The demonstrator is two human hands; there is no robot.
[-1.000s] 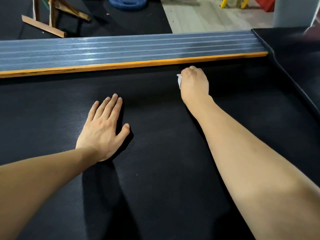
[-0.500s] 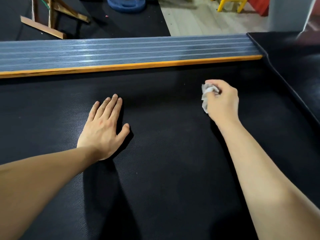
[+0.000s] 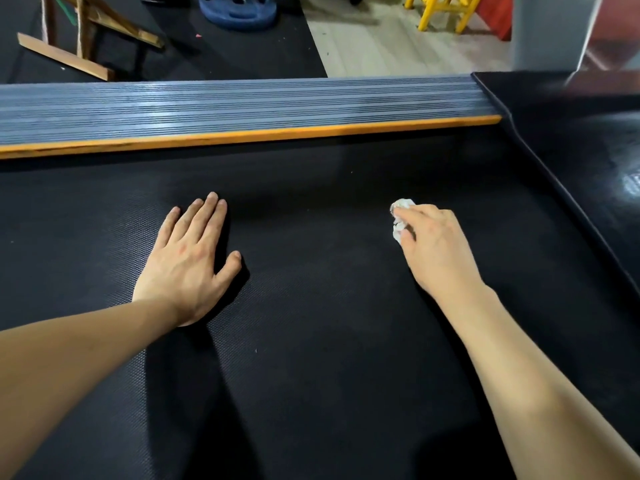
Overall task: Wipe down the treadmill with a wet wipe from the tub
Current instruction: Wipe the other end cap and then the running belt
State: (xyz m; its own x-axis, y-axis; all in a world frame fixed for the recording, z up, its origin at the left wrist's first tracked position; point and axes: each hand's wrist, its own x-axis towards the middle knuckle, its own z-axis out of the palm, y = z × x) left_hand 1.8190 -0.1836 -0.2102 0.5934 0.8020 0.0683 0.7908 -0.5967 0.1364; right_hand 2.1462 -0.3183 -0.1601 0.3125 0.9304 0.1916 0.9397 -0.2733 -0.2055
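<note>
Because the task is a wipe-down, the treadmill belt fills nearly the whole view, a black textured surface on which both arms rest; beyond it runs the grey ribbed side rail with its orange edge strip, and to the right a darker glossy cover rises at the belt's end. Across the far floor lie a blue weight plate, a wooden frame and a yellow stool, all well apart from the work; the tub is not in view. Nearer, the left hand lies flat on the belt with fingers straight and spread slightly, holding nothing; it seems placed there as a prop to steady the person leaning over. Smaller, the right hand curls its fingers round the wet wipe, which is crumpled into a white wad against the belt, probably bunched so that pressure can be put through it; judging by this, the wiping is under way.
</note>
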